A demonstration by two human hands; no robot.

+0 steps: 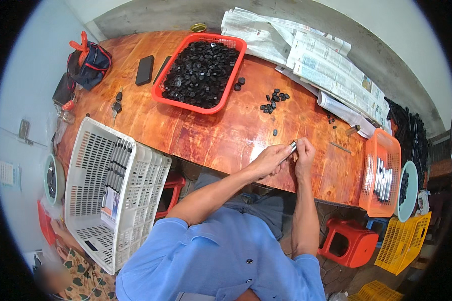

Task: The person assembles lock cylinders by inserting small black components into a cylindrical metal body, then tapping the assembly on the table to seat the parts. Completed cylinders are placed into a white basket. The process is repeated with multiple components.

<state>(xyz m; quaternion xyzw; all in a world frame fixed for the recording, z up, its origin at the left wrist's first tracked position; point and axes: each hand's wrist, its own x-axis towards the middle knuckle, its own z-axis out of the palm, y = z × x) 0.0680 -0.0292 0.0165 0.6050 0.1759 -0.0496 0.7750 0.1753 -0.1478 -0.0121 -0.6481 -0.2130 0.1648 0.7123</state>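
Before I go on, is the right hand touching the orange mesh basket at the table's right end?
Apart. The head view shows bare wooden tabletop between the right hand and the orange mesh basket.

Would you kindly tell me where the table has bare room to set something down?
Bare wood lies between the red basket and the left hand, and between the thin rod and the table's near edge. Newspapers crowd the back right.
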